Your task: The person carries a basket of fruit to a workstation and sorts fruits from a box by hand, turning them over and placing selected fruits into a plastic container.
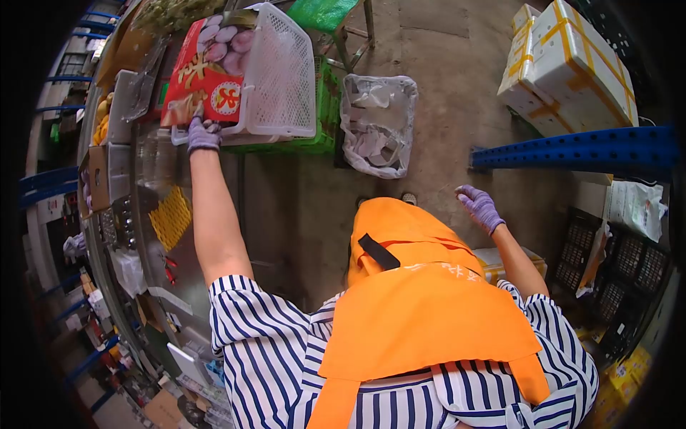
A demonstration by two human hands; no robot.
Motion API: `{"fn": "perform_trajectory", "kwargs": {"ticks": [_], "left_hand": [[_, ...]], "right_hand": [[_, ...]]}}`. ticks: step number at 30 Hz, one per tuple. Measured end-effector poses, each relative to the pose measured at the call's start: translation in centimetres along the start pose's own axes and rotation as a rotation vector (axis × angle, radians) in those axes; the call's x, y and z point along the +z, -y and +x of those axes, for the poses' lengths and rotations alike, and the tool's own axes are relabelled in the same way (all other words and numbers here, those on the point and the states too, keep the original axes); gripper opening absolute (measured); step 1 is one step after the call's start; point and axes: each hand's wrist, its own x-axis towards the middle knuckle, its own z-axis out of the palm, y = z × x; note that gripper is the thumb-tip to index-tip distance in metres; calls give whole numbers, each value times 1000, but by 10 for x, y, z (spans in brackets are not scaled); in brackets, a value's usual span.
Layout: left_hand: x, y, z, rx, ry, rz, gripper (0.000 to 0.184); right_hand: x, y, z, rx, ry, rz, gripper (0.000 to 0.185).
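My left hand point(204, 134), in a purple glove, is at the near edge of a red printed cardboard box point(187, 84) with pictures of round pinkish produce. One finger or the thumb lies on its printed face, and the others are curled at the edge. The red box lies against a white plastic basket point(280, 79), which is tilted over a green crate point(327, 107). On the right, my right hand point(480, 207), also in a purple glove, hangs in the air away from any object. Its fingers are loosely extended, with nothing visible in them.
A bin lined with clear plastic point(410, 121) stands on the floor ahead. Taped white foam boxes point(572, 71) and a blue perforated post point(564, 151) are to the right. A yellow mesh piece point(171, 217) and red-handled tool point(170, 270) lie on the left table.
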Motion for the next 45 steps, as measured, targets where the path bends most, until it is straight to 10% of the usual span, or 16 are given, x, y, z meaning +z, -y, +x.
{"fn": "perform_trajectory", "kwargs": {"ticks": [4, 8, 13, 21, 25, 28, 30, 32, 35, 38, 41, 45], "left_hand": [[44, 26, -57, 555, 111, 361, 26], [69, 128, -152, 1021, 597, 1523, 22], [15, 278, -190, 231, 1340, 2053, 46], [-132, 273, -179, -29, 780, 1683, 42], [-211, 222, -124, 348, 418, 1232, 31], [-240, 149, -100, 349, 234, 1222, 29], [-273, 101, -87, 692, 25, 1086, 25], [-306, 46, -60, 886, -151, 1115, 25], [-357, -10, -12, 786, -411, 1353, 40], [-394, -20, 55, 371, -448, 1565, 65], [-400, -46, 95, 212, -442, 1637, 74], [-444, -64, 174, 210, -548, 1639, 71]], "right_hand": [[8, -49, 20, -77, 15, 63, 23], [28, -35, 52, -43, 101, 270, 21], [67, 47, 82, -238, 258, 210, 22], [29, 339, 145, -926, -36, 228, 40], [34, 485, 207, -1110, -468, 321, 43], [89, 479, 319, -1094, -1070, -358, 46], [163, 416, 401, -514, -753, -422, 52], [212, 395, 390, -479, -88, 802, 59], [191, 371, 410, -217, 62, 862, 60], [158, 357, 433, -285, -71, 393, 61], [158, 429, 390, -774, -745, -578, 60], [262, 596, 268, -877, -195, 296, 41]]}}
